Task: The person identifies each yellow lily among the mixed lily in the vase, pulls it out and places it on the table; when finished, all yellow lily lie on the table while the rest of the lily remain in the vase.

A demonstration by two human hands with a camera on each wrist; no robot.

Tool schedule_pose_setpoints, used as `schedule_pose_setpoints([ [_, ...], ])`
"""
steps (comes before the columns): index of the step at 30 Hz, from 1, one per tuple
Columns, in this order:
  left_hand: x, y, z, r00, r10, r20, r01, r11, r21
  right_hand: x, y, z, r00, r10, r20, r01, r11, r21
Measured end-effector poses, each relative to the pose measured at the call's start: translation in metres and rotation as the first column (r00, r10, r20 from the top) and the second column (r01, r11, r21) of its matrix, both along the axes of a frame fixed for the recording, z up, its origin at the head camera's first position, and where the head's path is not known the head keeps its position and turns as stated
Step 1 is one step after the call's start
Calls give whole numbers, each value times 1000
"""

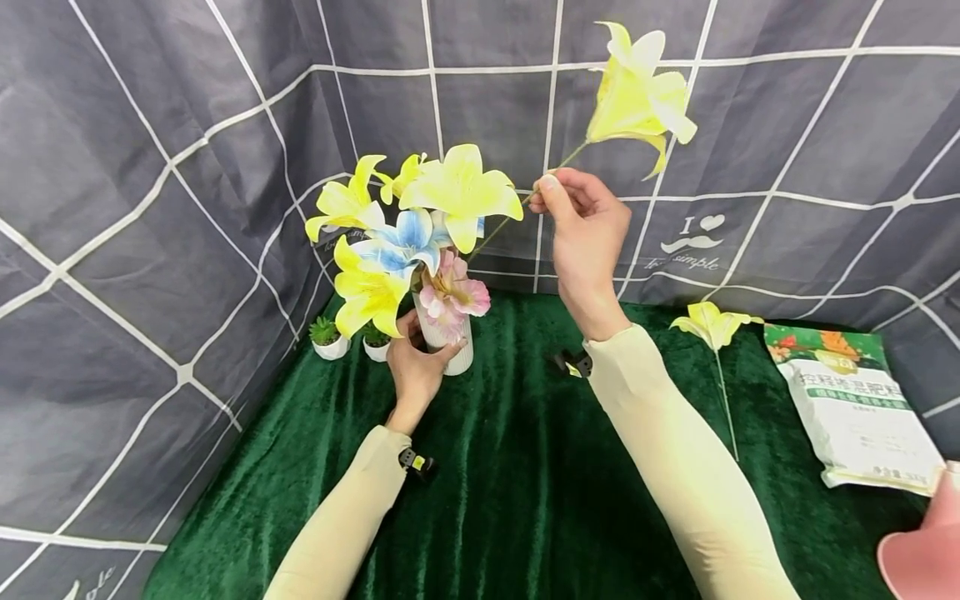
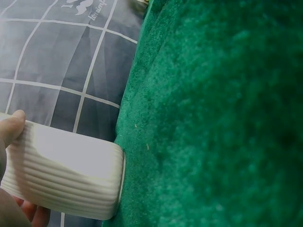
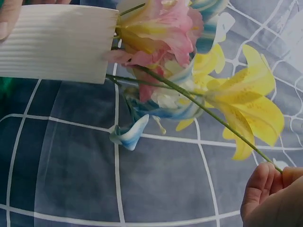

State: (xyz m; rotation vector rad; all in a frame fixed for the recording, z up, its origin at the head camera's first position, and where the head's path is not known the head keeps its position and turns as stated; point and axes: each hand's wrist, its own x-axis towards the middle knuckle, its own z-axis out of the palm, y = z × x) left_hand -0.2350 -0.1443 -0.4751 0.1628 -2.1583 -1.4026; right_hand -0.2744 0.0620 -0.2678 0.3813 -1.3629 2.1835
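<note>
The left hand [image 1: 420,368] curls low at left; the right hand [image 1: 591,223] pinches higher up; both forearms [image 1: 678,454] extend from the near side.

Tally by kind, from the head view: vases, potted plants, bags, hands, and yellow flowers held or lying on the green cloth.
Vases: 1
Potted plants: 2
Bags: 1
Hands: 2
Yellow flowers held or lying: 2
Total: 8

The white, vertically ribbed vase [image 1: 459,357] is standing upright. A pink, ruffled-petalled flower [image 1: 453,296] is covering its rim in the head view; a blue-and-white lily [image 1: 405,242] is sitting at eleven o'clock of that, yellow, broad-petalled lilies [image 1: 461,187] fanning from nine to twelve. A yellow, trumpet-shaped, green-stemmed lily [image 1: 630,100] is tilting toward one o'clock, its stem slanting toward seven.
</note>
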Motion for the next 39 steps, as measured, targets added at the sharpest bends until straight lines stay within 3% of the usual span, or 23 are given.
schedule_pose_setpoints([
  [8,1,2,-2,1000,-8,-15,8,1000,10,8,27,-3,993,-75,-90,63,989,-133],
  [16,2,3,-3,1000,-15,11,15,1000,16,20,66,1,992,-113,-57,90,947,-308],
  [23,3,4,-3,999,-14,42,12,999,30,39,111,-3,986,-151,-72,124,948,-292],
  [28,3,3,-2,999,-7,41,6,1000,21,53,143,-18,985,-151,-83,133,973,-187],
  [33,1,1,0,1000,4,15,-4,1000,4,64,169,-32,980,-195,37,194,981,25],
  [37,1,0,2,1000,0,12,0,1000,6,68,184,-50,944,-269,193,216,942,257],
  [39,1,0,2,1000,-2,19,2,1000,8,69,191,-62,912,-321,256,197,889,413],
])
